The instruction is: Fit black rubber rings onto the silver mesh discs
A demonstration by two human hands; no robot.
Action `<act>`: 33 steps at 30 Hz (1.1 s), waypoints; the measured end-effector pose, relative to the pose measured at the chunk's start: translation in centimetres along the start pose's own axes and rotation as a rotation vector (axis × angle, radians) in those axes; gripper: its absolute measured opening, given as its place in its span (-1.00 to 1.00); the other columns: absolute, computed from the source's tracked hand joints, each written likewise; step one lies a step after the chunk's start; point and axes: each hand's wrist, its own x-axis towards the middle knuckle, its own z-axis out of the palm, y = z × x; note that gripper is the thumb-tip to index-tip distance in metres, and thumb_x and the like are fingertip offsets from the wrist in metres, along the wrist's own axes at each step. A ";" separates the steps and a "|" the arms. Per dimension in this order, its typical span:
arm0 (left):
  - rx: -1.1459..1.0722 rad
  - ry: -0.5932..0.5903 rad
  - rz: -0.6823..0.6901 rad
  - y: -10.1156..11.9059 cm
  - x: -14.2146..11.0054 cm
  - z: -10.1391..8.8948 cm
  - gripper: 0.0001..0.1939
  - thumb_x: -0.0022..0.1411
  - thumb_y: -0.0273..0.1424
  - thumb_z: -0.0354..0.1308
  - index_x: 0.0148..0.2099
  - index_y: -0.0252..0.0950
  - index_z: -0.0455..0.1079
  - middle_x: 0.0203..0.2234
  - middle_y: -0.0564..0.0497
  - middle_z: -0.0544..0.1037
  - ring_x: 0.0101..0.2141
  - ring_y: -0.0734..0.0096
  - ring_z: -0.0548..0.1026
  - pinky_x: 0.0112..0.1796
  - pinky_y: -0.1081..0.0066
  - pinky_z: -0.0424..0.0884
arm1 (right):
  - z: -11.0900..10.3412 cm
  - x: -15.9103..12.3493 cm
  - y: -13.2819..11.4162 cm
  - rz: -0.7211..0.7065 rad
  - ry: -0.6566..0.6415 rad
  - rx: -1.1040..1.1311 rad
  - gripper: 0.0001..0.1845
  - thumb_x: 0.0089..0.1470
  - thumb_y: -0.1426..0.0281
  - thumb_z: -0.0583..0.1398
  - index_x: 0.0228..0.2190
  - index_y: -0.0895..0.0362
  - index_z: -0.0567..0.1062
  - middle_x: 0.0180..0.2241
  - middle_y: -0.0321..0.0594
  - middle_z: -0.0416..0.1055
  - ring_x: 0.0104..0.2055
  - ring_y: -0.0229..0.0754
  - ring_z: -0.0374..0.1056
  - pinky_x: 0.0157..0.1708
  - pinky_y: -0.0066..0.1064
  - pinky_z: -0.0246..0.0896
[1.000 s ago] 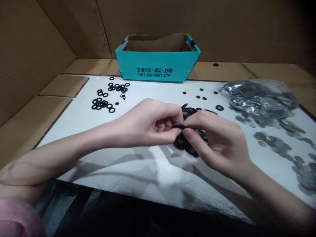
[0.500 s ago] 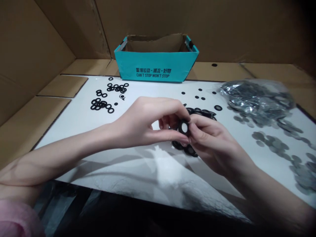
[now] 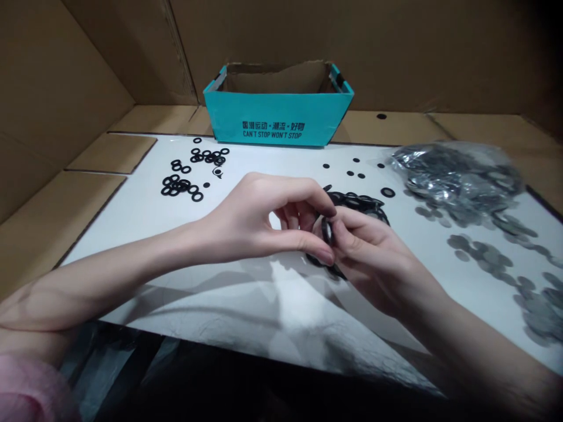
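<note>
A small black ring with a pale centre [image 3: 327, 230] is held between my two hands, turned nearly edge-on. My left hand [image 3: 268, 217] curves around it, with the index fingertip at its top edge and the thumb at its lower edge. From the other side, my right hand [image 3: 373, 246] pinches it between thumb and fingers. Behind and below the hands lies a pile of black rings with grey centres [image 3: 358, 202], partly covered by them. One similar ring [image 3: 387, 192] rests apart, to the right of the pile.
Loose black rings [image 3: 176, 186] lie on the white table [image 3: 246, 299] at left. Small black discs [image 3: 350, 173] are scattered behind the pile. A clear bag of grey discs [image 3: 457, 173] and loose grey discs [image 3: 479, 252] occupy the right. A turquoise box [image 3: 277, 117] stands at the back.
The held ring has turned from showing its pale face to nearly edge-on. Both hands have shifted very slightly left.
</note>
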 end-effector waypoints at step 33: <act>0.598 0.192 0.449 -0.6 -1.3 1.3 -0.90 0.25 -0.43 0.20 -0.34 -0.33 0.43 -0.56 0.11 0.48 -0.53 0.58 0.41 -0.47 0.55 0.25 | -1.5 -0.8 0.7 -0.025 -0.079 -0.077 -0.78 0.13 0.23 0.25 -0.18 -0.07 0.61 -0.30 -0.28 0.54 -0.23 -0.26 0.45 -0.23 -0.49 0.34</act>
